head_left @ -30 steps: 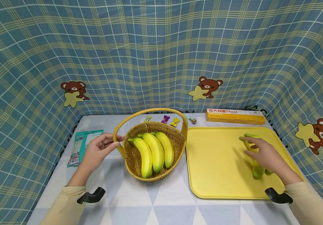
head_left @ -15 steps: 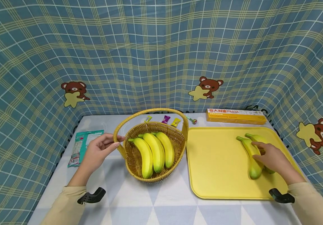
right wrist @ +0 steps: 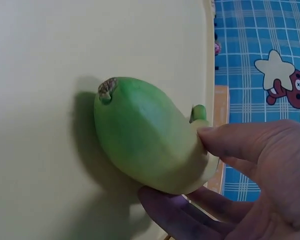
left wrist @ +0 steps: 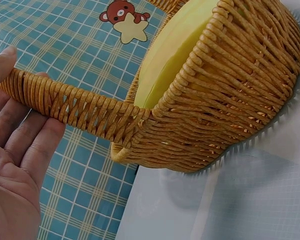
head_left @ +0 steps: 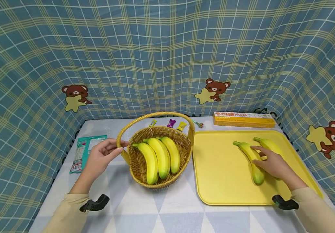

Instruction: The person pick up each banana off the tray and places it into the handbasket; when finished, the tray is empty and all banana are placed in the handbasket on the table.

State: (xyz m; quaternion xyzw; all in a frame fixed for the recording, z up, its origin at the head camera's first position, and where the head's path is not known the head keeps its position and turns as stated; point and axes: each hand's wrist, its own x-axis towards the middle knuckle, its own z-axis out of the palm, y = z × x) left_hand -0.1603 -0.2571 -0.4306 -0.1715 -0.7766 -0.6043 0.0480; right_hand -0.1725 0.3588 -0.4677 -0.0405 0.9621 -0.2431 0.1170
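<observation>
My left hand (head_left: 101,155) holds the side of the handle (head_left: 155,114) of a wicker basket (head_left: 139,179). In the left wrist view the thumb lies on one side of the handle (left wrist: 85,107) and the fingers on the other. Three yellow bananas (head_left: 162,158) lie side by side in the basket. At the right, my right hand (head_left: 273,165) pinches a banana (head_left: 257,176) over the yellow tray (head_left: 220,174). The right wrist view has its green end (right wrist: 135,120) toward the camera, gripped between thumb and fingers. Another banana (head_left: 269,145) lies behind the right hand, partly hidden.
A pasta box (head_left: 243,121) stands behind the tray. Small wrapped candies (head_left: 171,123) and a lollipop (head_left: 201,125) lie at the back of the table. A teal packet (head_left: 81,152) is left of the basket. Plaid cloth (head_left: 161,64) surrounds the table.
My right hand has closed on the nearer banana and shifted it left, away from the other banana on the tray. The left hand and basket have stayed in place.
</observation>
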